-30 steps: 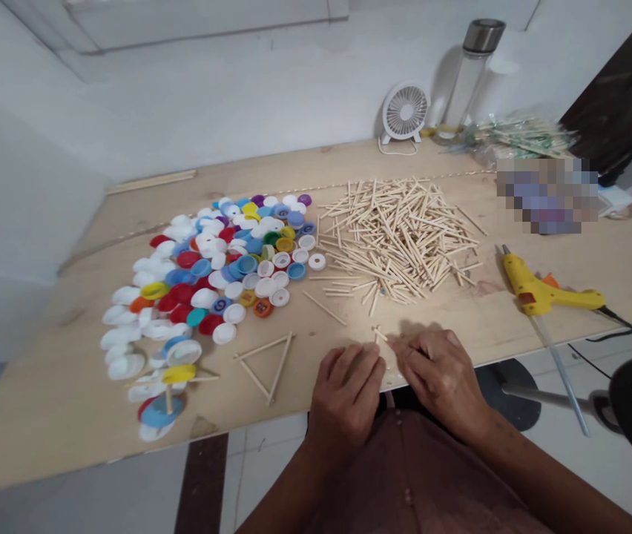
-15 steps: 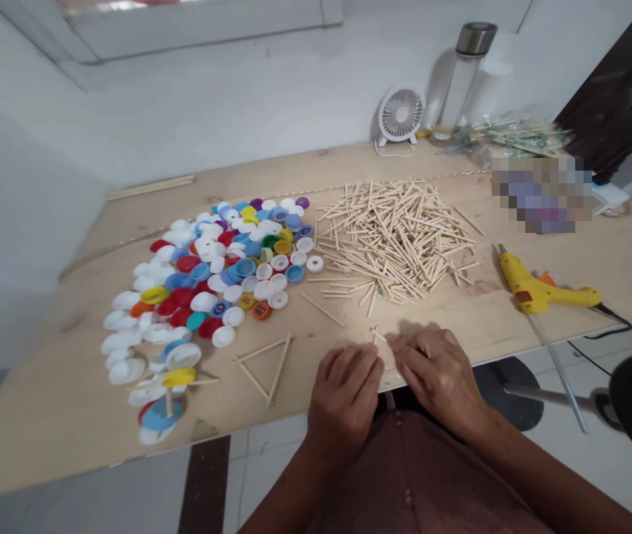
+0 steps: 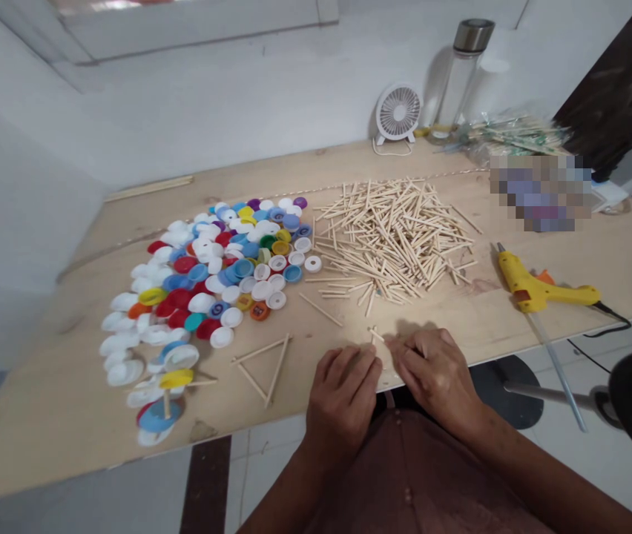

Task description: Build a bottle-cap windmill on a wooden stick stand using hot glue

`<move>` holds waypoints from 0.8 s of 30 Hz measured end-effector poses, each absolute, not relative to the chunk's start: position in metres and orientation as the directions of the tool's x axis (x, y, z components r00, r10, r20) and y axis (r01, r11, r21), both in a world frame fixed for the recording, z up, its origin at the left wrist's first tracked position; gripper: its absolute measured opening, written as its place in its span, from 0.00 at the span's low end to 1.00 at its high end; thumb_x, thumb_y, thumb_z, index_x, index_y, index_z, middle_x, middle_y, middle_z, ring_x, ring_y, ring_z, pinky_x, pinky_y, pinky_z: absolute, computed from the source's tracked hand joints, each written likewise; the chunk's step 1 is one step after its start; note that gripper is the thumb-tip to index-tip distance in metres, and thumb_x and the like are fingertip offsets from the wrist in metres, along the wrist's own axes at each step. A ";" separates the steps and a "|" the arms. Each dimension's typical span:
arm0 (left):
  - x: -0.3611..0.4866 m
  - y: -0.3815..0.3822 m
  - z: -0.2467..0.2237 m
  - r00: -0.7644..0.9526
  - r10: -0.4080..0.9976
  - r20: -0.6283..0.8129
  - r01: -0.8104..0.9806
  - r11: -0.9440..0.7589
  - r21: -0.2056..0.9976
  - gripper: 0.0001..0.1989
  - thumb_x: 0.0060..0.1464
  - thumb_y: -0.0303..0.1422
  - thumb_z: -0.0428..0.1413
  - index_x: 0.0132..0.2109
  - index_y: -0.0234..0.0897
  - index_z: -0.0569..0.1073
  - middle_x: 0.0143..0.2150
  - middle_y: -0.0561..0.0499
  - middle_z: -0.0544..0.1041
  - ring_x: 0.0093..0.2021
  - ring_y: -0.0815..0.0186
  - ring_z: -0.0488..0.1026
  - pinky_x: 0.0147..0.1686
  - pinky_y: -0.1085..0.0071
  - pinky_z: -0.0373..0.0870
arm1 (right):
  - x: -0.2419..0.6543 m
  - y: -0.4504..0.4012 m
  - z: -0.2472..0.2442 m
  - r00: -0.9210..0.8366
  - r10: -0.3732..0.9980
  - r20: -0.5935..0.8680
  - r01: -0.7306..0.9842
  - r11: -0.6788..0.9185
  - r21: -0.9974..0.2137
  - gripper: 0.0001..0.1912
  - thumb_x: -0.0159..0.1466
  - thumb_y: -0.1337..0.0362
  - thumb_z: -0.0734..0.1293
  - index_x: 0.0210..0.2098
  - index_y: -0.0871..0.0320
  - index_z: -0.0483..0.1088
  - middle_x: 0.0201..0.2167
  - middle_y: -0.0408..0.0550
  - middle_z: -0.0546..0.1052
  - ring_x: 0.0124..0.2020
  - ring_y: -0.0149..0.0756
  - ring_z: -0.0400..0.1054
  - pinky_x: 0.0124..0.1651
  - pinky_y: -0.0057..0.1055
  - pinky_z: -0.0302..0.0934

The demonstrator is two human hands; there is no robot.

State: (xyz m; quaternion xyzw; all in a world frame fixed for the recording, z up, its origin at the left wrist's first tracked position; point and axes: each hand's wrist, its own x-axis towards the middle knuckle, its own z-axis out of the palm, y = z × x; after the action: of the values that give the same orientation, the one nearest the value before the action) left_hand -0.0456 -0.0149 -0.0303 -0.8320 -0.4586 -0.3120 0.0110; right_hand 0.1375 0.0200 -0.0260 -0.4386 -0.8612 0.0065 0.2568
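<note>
Near the table's front edge, two short wooden sticks (image 3: 376,335) cross at their tips between my hands. My right hand (image 3: 432,367) is closed, its fingertips pinching the end of one stick. My left hand (image 3: 343,389) has its fingers curled together over the lower part of the other stick, mostly hiding it. To the left lies a triangle of three sticks (image 3: 274,371) joined at the corners. A single loose stick (image 3: 320,309) lies beyond my left hand. Behind my hands is a large pile of wooden sticks (image 3: 399,241).
Many coloured bottle caps (image 3: 205,274) spread over the left of the table (image 3: 43,415). A yellow glue gun (image 3: 544,289) with its stick hanging past the edge lies right. At the back stand a small white fan (image 3: 399,113) and a glass bottle (image 3: 455,89).
The view has shifted very slightly. Both hands and the crossed sticks keep the same positions on the table.
</note>
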 end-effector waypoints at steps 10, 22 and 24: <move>-0.047 -0.015 -0.030 0.383 0.758 0.528 0.768 -0.579 0.274 0.13 0.56 0.22 0.50 0.47 0.33 0.74 0.47 0.44 0.80 0.50 0.56 0.72 0.49 0.56 0.66 | 0.137 0.021 -0.025 -0.497 0.760 0.418 0.746 0.621 -0.242 0.11 0.66 0.70 0.61 0.45 0.59 0.74 0.27 0.46 0.72 0.29 0.33 0.62 0.36 0.34 0.49; -0.045 -0.015 -0.031 0.371 0.759 0.535 0.762 -0.578 0.292 0.13 0.56 0.22 0.50 0.46 0.31 0.74 0.48 0.44 0.79 0.50 0.55 0.71 0.50 0.56 0.65 | 0.136 0.023 -0.024 -0.502 0.733 0.459 0.727 0.645 -0.234 0.10 0.65 0.72 0.62 0.43 0.61 0.74 0.26 0.46 0.70 0.29 0.33 0.61 0.37 0.33 0.50; -0.045 -0.015 -0.031 0.372 0.760 0.533 0.762 -0.578 0.291 0.13 0.56 0.22 0.50 0.47 0.31 0.74 0.48 0.44 0.79 0.50 0.55 0.71 0.49 0.55 0.65 | 0.136 0.023 -0.024 -0.496 0.736 0.460 0.727 0.642 -0.244 0.09 0.65 0.71 0.62 0.39 0.60 0.75 0.26 0.46 0.70 0.29 0.33 0.61 0.36 0.33 0.49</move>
State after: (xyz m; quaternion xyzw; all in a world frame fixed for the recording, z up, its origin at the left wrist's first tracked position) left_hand -0.0453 -0.0151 -0.0308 -0.8283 -0.4594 -0.3207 0.0020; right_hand 0.1363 0.0232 -0.0242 -0.4230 -0.8648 0.0089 0.2704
